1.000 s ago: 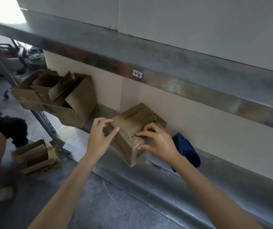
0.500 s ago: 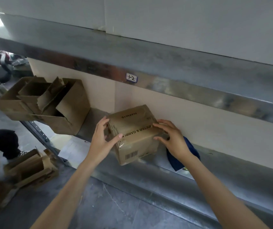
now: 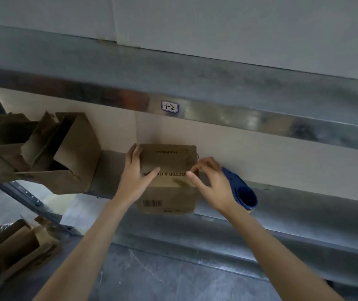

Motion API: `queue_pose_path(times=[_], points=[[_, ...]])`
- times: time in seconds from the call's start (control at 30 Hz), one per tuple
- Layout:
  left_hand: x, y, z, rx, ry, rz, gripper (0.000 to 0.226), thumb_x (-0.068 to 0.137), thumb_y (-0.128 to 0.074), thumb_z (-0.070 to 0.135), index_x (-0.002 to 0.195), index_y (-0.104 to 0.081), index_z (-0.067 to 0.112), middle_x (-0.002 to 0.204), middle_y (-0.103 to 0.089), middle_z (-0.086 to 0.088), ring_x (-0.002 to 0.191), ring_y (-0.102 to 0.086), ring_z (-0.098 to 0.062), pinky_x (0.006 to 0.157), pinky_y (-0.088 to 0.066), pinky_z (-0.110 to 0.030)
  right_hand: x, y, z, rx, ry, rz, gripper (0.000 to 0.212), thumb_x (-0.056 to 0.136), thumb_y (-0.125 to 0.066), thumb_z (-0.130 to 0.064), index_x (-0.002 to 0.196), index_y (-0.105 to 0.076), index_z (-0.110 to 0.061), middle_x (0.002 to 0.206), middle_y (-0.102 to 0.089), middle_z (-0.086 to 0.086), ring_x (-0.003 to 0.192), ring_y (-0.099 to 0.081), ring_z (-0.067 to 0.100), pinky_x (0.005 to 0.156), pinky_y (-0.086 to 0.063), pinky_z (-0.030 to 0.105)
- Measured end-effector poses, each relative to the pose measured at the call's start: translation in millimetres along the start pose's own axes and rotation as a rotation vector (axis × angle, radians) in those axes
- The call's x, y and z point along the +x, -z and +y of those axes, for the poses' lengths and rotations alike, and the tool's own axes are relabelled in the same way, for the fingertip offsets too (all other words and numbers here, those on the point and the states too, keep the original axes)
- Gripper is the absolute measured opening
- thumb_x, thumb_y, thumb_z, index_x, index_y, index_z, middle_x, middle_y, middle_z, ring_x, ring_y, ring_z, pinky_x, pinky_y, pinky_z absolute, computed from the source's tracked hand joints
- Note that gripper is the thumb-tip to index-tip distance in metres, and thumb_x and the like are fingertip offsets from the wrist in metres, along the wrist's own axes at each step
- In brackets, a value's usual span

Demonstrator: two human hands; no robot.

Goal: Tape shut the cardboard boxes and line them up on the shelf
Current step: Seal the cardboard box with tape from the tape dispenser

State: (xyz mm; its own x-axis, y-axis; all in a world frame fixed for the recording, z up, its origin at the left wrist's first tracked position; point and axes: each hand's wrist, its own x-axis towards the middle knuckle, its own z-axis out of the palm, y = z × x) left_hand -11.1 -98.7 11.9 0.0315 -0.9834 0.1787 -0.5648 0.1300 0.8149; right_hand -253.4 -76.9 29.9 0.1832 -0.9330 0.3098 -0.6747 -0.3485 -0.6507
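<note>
On shelf, left hand, right hand grip box.

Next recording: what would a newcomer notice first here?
The closed cardboard box stands mid-frame on the metal shelf. The left hand grips its left edge, and the right hand curls its fingers at its right top edge. To its left stand open cardboard boxes with flaps up. A blue object lies just right of it, behind the right hand.
</note>
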Motion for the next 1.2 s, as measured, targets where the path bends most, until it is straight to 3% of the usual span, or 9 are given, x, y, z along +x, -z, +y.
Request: queue_pose_path(times=[0.1,0.17,0.33,0.57,0.73,0.9,1.03,1.2], points=[[6,4,-4,0.139,-0.037,-0.011,0.083,0.087,-0.067,0.05,0.153,-0.021,0.029,0.16,-0.021,0.006,0.136,-0.04,-0.016,0.105,-0.041,-0.041,10,-12,-9,-0.103,-0.022,0.054,0.039,0.09,-0.049,-0.063,0.106,-0.057,-0.028,0.123,-0.046,-0.009,0.114,-0.044,0.01,0.071,-0.046,0.024],[8,6,-6,0.208,-0.088,-0.033,0.081,0.088,-0.063,0.053,0.152,-0.022,0.028,0.158,-0.027,0.003,0.136,-0.043,-0.023,0.103,-0.045,-0.042,16,-23,-12,-0.098,-0.059,0.035,0.044,0.091,-0.054,-0.056,0.124,-0.054,-0.026,0.141,-0.039,-0.006,0.13,-0.036,0.013,0.083,-0.047,0.027],[12,5,-6,0.231,-0.186,-0.06,0.074,0.091,-0.063,0.044,0.152,-0.027,0.021,0.161,-0.023,0.003,0.145,-0.03,-0.018,0.108,-0.039,-0.042,21,-41,-12,-0.071,-0.128,-0.045,0.058,0.092,-0.05,-0.058,0.142,-0.043,-0.03,0.16,-0.018,-0.005,0.148,-0.009,0.011,0.107,-0.037,0.035],[17,4,-9,0.234,-0.214,-0.058,0.07,0.091,-0.066,0.04,0.149,-0.036,0.017,0.158,-0.032,0.001,0.145,-0.029,-0.016,0.113,-0.031,-0.038,19,-36,-16,-0.292,-0.133,-0.134,0.076,0.088,-0.022,-0.072,0.153,-0.023,-0.033,0.163,-0.005,-0.008,0.15,0.002,0.014,0.11,-0.04,0.039],[15,3,-9,0.181,-0.229,-0.067,0.067,0.091,-0.066,0.038,0.148,-0.039,0.015,0.157,-0.032,0.001,0.147,-0.026,-0.016,0.117,-0.031,-0.041,18,-34,-19,-0.425,-0.084,-0.129,0.067,0.097,-0.028,-0.061,0.156,-0.009,-0.033,0.163,-0.01,0.001,0.15,-0.002,0.018,0.123,-0.01,0.041],[14,3,-8,0.124,-0.249,-0.074,0.062,0.091,-0.068,0.036,0.144,-0.045,0.016,0.16,-0.028,0.002,0.152,-0.01,-0.015,0.121,-0.022,-0.043,16,-36,-19,-0.298,-0.028,-0.078,0.057,0.099,-0.041,-0.049,0.152,-0.029,-0.032,0.162,-0.013,-0.008,0.151,0.001,0.016,0.123,-0.008,0.046],[14,5,-6,0.137,-0.272,-0.069,0.056,0.088,-0.071,0.037,0.139,-0.055,0.019,0.154,-0.039,0.004,0.149,-0.019,-0.016,0.117,-0.03,-0.041,18,-37,-19,-0.169,-0.073,-0.099,0.053,0.098,-0.046,-0.049,0.149,-0.032,-0.041,0.16,-0.02,-0.013,0.15,0.0,0.01,0.116,-0.025,0.036],[15,6,-6,0.181,-0.277,-0.053,0.054,0.086,-0.073,0.039,0.135,-0.059,0.021,0.151,-0.043,0.006,0.147,-0.023,-0.018,0.116,-0.031,-0.038,22,-36,-17,-0.184,-0.08,-0.113,0.047,0.097,-0.048,-0.049,0.143,-0.044,-0.039,0.157,-0.027,-0.014,0.148,-0.009,0.013,0.114,-0.023,0.032]])
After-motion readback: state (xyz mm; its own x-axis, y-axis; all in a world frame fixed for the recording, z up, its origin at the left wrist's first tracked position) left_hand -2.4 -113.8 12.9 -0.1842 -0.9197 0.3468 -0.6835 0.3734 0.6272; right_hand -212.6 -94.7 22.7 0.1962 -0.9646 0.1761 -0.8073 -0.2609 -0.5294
